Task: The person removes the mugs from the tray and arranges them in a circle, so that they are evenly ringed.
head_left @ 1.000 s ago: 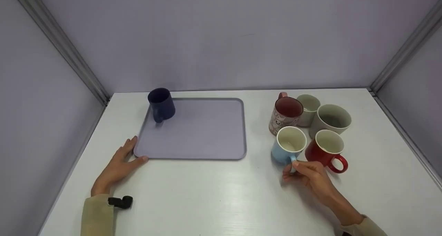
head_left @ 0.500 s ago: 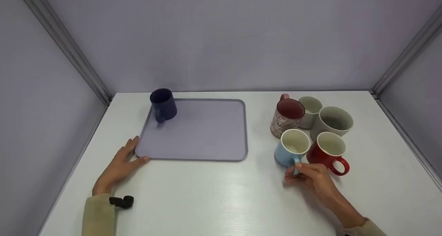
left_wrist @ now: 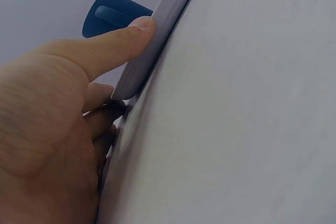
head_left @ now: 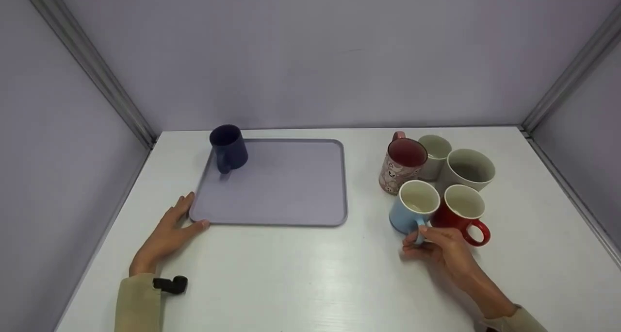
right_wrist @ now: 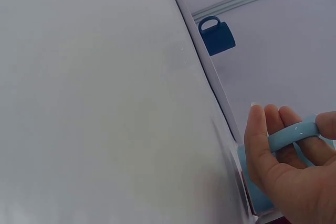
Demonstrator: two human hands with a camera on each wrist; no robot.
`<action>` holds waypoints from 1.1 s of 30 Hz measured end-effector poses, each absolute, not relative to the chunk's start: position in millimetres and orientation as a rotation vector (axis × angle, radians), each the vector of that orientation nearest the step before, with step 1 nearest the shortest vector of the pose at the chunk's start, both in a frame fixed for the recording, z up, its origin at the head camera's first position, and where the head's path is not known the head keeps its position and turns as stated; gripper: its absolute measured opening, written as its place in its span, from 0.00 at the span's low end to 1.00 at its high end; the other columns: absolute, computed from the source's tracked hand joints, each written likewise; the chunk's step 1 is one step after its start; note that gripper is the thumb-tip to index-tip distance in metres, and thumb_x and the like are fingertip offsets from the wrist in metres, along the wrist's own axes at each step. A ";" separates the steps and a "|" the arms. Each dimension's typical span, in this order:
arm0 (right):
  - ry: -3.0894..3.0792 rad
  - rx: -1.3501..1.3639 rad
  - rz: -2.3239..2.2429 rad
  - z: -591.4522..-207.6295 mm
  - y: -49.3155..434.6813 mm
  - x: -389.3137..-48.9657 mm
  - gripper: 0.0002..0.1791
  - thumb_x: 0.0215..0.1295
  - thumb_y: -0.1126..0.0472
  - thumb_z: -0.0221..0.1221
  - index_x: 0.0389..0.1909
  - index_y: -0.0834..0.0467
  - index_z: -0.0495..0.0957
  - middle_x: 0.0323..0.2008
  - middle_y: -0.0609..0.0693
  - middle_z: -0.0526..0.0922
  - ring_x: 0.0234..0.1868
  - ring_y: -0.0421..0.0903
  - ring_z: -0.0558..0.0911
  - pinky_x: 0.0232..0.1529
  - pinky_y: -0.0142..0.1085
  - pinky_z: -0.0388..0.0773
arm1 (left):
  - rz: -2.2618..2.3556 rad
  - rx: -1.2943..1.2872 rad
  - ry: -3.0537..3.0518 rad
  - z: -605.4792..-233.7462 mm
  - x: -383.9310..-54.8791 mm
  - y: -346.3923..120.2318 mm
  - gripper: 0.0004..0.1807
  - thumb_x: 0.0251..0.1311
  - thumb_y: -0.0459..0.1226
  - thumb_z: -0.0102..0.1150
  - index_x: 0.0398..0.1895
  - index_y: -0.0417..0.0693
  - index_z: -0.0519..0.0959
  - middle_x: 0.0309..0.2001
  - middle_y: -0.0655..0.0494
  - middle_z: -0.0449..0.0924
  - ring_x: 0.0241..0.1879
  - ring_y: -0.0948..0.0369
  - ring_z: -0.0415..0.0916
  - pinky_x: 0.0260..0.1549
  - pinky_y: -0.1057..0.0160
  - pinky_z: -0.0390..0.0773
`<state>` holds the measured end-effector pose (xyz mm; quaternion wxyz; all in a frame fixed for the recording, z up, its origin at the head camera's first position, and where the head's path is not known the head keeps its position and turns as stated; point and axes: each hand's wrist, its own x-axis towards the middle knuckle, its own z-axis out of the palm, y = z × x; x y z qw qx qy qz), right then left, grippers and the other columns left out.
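My right hand (head_left: 449, 254) pinches the handle of a light blue mug (head_left: 403, 216) with a cream inside, thumb on top of the handle in the right wrist view. The mug is upright or nearly so, close against the left of a red mug (head_left: 444, 214); I cannot tell whether they touch. My left hand (head_left: 165, 237) rests at the near left corner of a grey-lavender tray (head_left: 291, 196). Its fingers lie fairly straight along the left side, and the thumb touches the near edge. A dark blue mug (head_left: 233, 150) stands at the tray's far left corner.
Behind the light blue mug stand a pink patterned mug (head_left: 395, 174) with a dark red inside, a small pale cup (head_left: 436, 150) and a wider pale cup (head_left: 456, 176). Walls enclose the white table (head_left: 291, 273) at the back and both sides.
The light blue mug has shifted a little to the right, toward the red mug, with my right hand on its handle. My left hand stays at the tray corner.
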<state>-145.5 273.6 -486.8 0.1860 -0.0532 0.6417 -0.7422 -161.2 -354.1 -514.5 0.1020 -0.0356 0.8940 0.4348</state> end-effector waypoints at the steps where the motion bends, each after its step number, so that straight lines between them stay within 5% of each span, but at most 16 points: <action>1: 1.808 -0.145 -2.092 -486.9 273.8 -145.2 0.21 0.86 0.62 0.48 0.45 0.69 0.88 0.41 0.52 0.92 0.45 0.50 0.93 0.55 0.44 0.90 | 1.285 -0.112 2.636 -514.6 -161.2 -354.0 0.56 0.69 0.60 0.66 0.89 0.59 0.43 0.88 0.42 0.30 0.84 0.32 0.19 0.79 0.25 0.28; 33: 1.786 -0.183 -2.106 -487.9 286.5 -143.8 0.21 0.86 0.63 0.48 0.46 0.71 0.87 0.40 0.52 0.92 0.45 0.50 0.93 0.55 0.46 0.90 | 1.274 -0.116 2.631 -514.2 -161.1 -354.6 0.56 0.70 0.60 0.66 0.89 0.59 0.42 0.88 0.41 0.29 0.84 0.31 0.18 0.78 0.24 0.27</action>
